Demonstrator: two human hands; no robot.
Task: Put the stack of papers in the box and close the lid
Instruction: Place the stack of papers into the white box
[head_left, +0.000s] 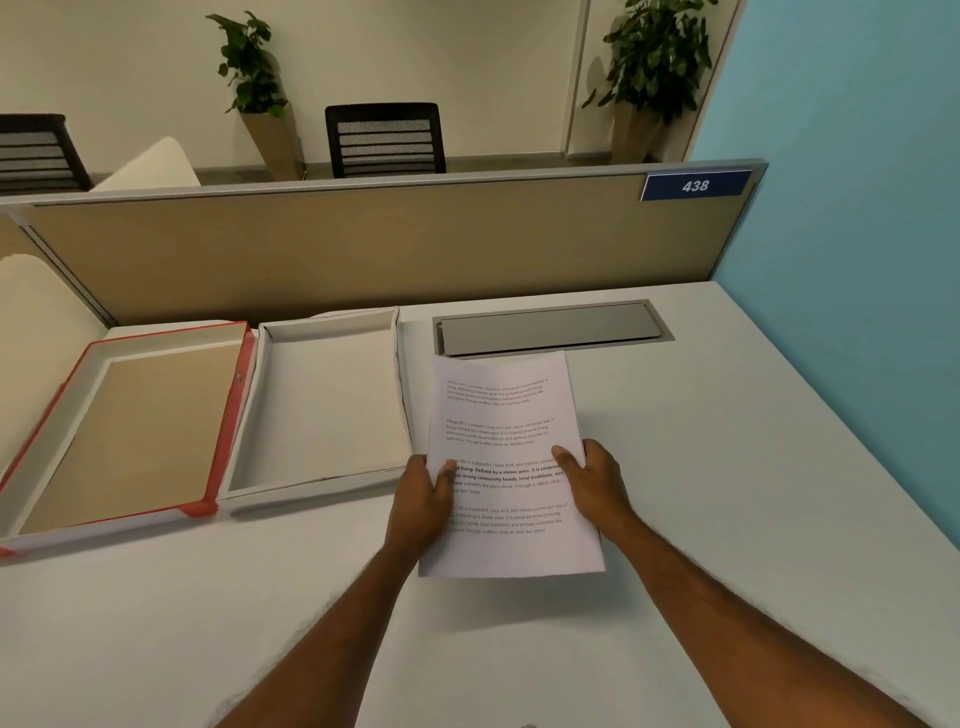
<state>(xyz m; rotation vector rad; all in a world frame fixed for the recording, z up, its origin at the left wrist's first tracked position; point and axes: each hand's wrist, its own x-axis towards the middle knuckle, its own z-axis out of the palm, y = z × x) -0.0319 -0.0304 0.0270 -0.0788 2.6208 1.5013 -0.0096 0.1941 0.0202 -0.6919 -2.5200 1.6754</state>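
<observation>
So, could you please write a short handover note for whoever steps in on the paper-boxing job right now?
Left hand: grip on the left edge of the stack of papers.
Right hand: grip on its right edge.
The stack is just right of the open box, with its far end near the desk's grey cable hatch.
The lid, red-edged, lies upturned left of the box.
Done: papers picked up.
Left: place the stack in the box, then fit the lid on.
</observation>
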